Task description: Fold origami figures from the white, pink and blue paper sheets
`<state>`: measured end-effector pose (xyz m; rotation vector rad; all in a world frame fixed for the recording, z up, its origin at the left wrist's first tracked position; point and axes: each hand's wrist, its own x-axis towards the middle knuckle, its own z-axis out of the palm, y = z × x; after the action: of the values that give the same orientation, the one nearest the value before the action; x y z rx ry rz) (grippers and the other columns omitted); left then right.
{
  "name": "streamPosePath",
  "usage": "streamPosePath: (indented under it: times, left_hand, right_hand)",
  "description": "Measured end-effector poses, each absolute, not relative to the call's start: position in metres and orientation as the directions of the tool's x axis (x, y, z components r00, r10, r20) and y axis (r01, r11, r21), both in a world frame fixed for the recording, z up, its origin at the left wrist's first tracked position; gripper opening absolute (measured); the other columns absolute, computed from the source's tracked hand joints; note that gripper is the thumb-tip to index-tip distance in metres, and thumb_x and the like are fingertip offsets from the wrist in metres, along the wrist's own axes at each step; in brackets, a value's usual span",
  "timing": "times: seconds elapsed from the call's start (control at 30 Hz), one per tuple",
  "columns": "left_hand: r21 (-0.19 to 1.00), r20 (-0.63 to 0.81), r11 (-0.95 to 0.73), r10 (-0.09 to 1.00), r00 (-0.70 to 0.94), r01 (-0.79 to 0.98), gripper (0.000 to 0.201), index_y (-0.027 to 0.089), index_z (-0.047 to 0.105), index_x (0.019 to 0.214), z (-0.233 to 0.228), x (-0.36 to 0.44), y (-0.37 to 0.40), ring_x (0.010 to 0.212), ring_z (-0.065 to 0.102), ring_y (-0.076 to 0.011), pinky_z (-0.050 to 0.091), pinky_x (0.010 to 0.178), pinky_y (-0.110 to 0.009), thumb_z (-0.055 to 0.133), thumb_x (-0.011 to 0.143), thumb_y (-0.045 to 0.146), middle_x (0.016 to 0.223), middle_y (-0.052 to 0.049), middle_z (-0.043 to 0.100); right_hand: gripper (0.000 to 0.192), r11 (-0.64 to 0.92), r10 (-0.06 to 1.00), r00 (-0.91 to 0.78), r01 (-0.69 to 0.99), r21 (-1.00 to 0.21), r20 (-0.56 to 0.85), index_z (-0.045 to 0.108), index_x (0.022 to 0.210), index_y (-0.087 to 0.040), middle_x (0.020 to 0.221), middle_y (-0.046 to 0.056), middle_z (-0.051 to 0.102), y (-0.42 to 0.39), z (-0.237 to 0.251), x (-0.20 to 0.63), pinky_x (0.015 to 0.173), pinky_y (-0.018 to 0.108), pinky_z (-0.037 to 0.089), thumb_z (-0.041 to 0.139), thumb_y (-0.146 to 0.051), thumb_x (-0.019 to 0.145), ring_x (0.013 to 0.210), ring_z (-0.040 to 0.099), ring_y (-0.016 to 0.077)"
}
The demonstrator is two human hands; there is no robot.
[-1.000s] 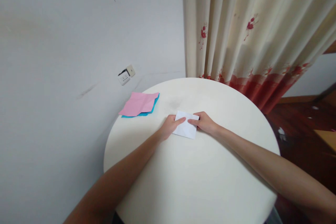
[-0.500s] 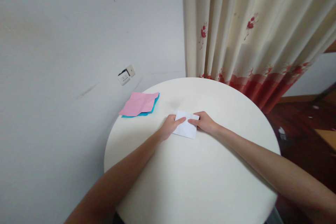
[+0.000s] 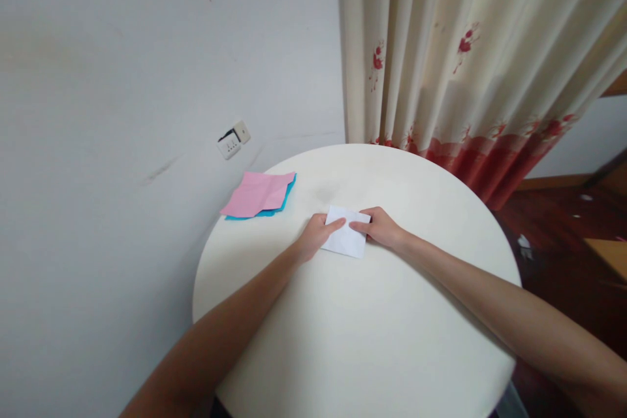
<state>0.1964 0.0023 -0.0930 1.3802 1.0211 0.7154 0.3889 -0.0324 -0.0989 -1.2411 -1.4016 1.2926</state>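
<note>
A small white sheet of paper (image 3: pixel 344 243), roughly rectangular, is held over the middle of the round white table (image 3: pixel 362 326). My left hand (image 3: pixel 313 237) grips its left side, thumb on top and fingers underneath. On the right side my right hand (image 3: pixel 381 227) pinches it the same way, with the thumb lying on the upper face. The two thumb tips are close together near the paper's upper half. Both hands' other fingers are mostly hidden beneath or behind the paper.
Pink paper (image 3: pixel 259 193) lies over blue paper (image 3: pixel 267 213) at the table's far left edge. Behind them is a white wall with a socket (image 3: pixel 229 145). A cream curtain (image 3: pixel 441 78) with a red hem hangs behind the table's right side.
The whole view has shifted very slightly. Both hands keep the same hold on the white paper, and nothing else has visibly moved.
</note>
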Motion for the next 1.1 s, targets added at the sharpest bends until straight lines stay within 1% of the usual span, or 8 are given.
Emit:
streamPosePath:
  times: [0.2, 0.5, 1.1]
  left_hand:
    - [0.981, -0.166, 0.107, 0.892, 0.421, 0.160, 0.048, 0.010, 0.073, 0.096, -0.0919, 0.1965, 0.0025, 0.078, 0.070, -0.0249, 0.052, 0.065, -0.030, 0.077, 0.071, 0.050, 0.094, -0.014, 0.075]
    - [0.981, -0.165, 0.105, 0.890, 0.425, 0.161, 0.049, 0.009, 0.073, 0.098, -0.0934, 0.1968, 0.0028, 0.079, 0.070, -0.0250, 0.052, 0.065, -0.030, 0.076, 0.071, 0.049, 0.095, -0.014, 0.075]
    - [0.983, -0.171, 0.126, 0.889, 0.425, 0.132, 0.049, 0.009, 0.073, 0.096, -0.0894, 0.1976, 0.0001, 0.077, 0.070, -0.0248, 0.052, 0.065, -0.031, 0.079, 0.068, 0.049, 0.093, -0.014, 0.075]
  right_hand:
    - [0.037, -0.027, 0.988, -0.151, 0.119, -0.993, -0.045, 0.062, 0.068, -0.012, 0.054, -0.003, 0.050, -0.0325, -0.0989, 0.3890, 0.045, 0.023, 0.027, 0.073, -0.048, 0.066, 0.049, 0.040, 0.0084]
    - [0.039, -0.010, 0.987, -0.159, 0.130, -0.991, -0.031, 0.061, 0.066, -0.013, 0.052, -0.004, 0.048, -0.0312, -0.1009, 0.3895, 0.045, 0.023, 0.025, 0.073, -0.050, 0.066, 0.048, 0.038, 0.0079]
    - [0.039, -0.012, 0.988, -0.148, 0.142, -0.990, -0.033, 0.060, 0.064, -0.014, 0.052, -0.003, 0.050, -0.0328, -0.0975, 0.3892, 0.045, 0.023, 0.027, 0.074, -0.050, 0.065, 0.048, 0.039, 0.0084]
